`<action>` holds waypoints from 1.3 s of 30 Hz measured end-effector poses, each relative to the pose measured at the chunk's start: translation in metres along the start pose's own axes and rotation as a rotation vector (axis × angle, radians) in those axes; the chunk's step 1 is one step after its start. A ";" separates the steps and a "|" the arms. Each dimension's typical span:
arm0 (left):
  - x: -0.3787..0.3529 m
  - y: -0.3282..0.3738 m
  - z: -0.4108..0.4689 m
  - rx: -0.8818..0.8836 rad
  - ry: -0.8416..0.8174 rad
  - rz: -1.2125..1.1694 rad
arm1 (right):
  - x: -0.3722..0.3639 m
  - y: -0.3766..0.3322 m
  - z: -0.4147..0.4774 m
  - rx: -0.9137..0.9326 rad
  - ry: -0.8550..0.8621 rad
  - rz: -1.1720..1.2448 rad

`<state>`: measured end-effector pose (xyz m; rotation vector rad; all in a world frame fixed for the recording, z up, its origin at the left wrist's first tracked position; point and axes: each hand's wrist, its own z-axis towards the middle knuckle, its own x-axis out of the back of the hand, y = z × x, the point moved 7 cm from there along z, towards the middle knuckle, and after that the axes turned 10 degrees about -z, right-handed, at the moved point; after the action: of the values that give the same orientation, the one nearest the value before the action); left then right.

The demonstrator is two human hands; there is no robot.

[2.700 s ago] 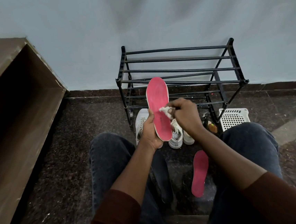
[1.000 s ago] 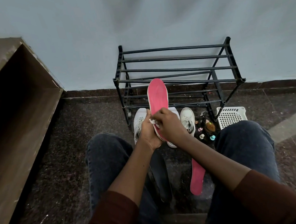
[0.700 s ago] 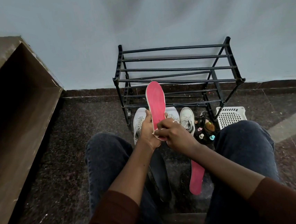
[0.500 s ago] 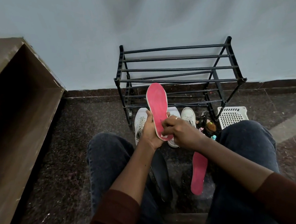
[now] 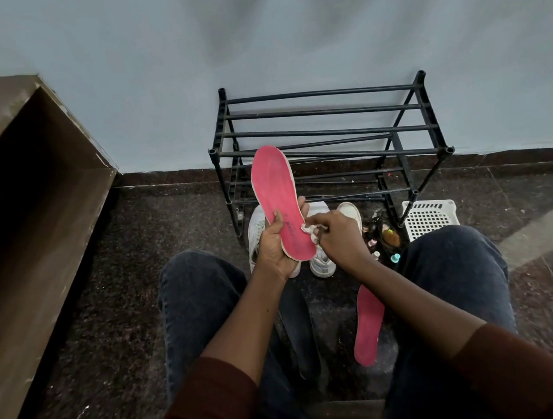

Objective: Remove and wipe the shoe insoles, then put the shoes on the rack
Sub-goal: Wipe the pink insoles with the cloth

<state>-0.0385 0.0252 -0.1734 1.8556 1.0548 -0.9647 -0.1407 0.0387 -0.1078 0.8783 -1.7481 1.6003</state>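
Before the rack [image 5: 325, 133], left hand [image 5: 273, 246] grips the insole's [image 5: 279, 199] heel edge, right-hand fingers [image 5: 320, 220] pinching a cloth [image 5: 311, 231] there.

Rack [image 5: 325, 133] stands on the floor [image 5: 170, 240] against the wall [image 5: 285, 32]. Two shoes [image 5: 320, 262] lie on the floor just before the rack's left half. Basket [image 5: 429, 216] sits at the rack's right front foot; small bottles [image 5: 386, 239] lie between basket and shoes. One insole [image 5: 276, 199] is held above the shoes, left hand [image 5: 273, 246] beneath, right hand [image 5: 336, 234] beside. Second insole [image 5: 367, 329] lies between the knees. Cabinet [image 5: 21, 200] stands at far left.
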 end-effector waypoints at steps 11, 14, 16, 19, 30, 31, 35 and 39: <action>-0.008 0.002 0.001 -0.020 -0.083 -0.027 | 0.025 0.010 0.000 -0.140 0.037 0.178; -0.010 0.002 -0.001 -0.010 -0.108 -0.017 | 0.015 -0.005 0.004 -0.063 0.016 0.145; -0.009 0.003 -0.001 -0.004 -0.101 -0.059 | 0.008 -0.007 0.002 -0.058 -0.016 0.140; -0.007 0.002 -0.003 -0.001 -0.084 -0.116 | 0.006 -0.004 -0.005 -0.056 -0.041 0.133; -0.007 0.003 0.000 -0.035 -0.077 -0.027 | 0.016 0.003 -0.010 -0.091 -0.214 0.123; -0.007 0.002 -0.001 -0.027 -0.068 -0.007 | 0.022 0.001 -0.007 -0.082 -0.132 0.138; -0.012 -0.006 -0.008 0.037 -0.055 0.013 | 0.020 -0.028 0.000 0.161 0.016 -0.010; -0.010 -0.011 -0.008 0.107 -0.075 0.066 | -0.012 -0.049 -0.004 0.382 -0.031 -0.249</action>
<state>-0.0506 0.0329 -0.1641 1.9127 0.9072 -1.0609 -0.0942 0.0413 -0.0876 1.2506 -1.3077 1.7832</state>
